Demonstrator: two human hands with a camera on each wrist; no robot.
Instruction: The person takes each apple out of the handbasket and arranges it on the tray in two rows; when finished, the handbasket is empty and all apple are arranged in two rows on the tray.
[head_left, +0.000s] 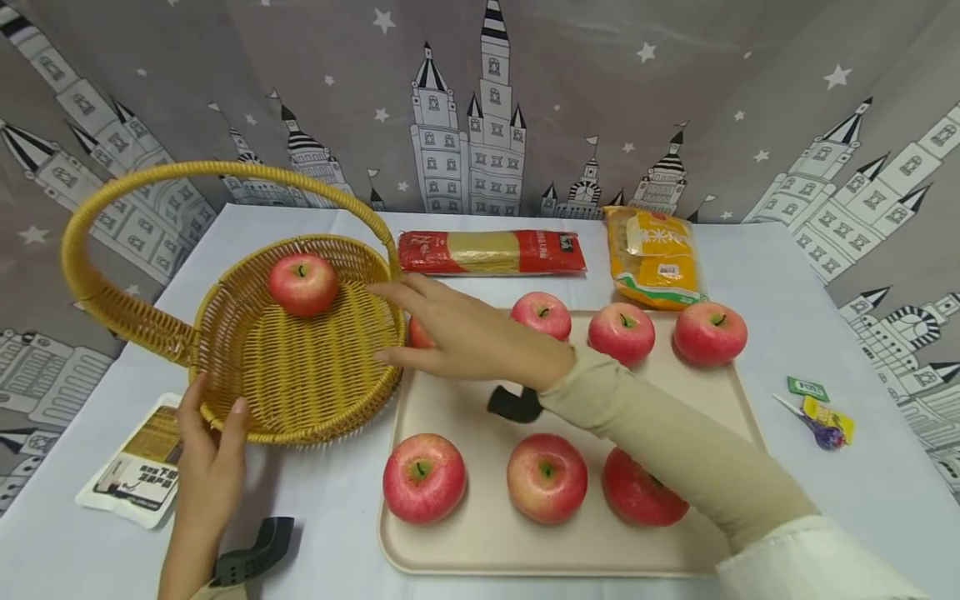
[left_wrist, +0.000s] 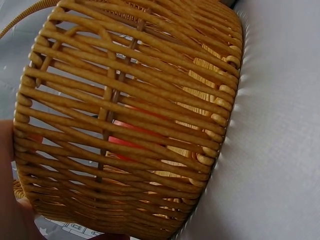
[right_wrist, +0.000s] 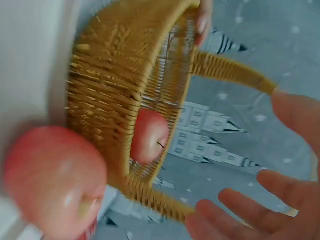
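A yellow wicker basket (head_left: 322, 358) with a tall arched handle stands on the left of the table, one red apple (head_left: 303, 284) inside near its back. My left hand (head_left: 212, 458) grips the near left rim of the basket, fingertips over the edge. Above the right side of that rim my right hand (head_left: 457, 333) reaches in from the right, fingers spread and holding nothing. Partly hidden behind it, an apple (head_left: 418, 335) sits at the tray's back left corner. The beige tray (head_left: 465, 546) carries several more apples in two rows; my right sleeve covers part of a front one (head_left: 637, 492).
Behind the tray lie a red pack of noodles (head_left: 491, 252) and a yellow-orange food bag (head_left: 654, 257). A lollipop (head_left: 825, 433) and small wrapped sweets are at the right. A white and brown pouch (head_left: 138, 467) lies left of my left hand. A castle-print curtain hangs behind.
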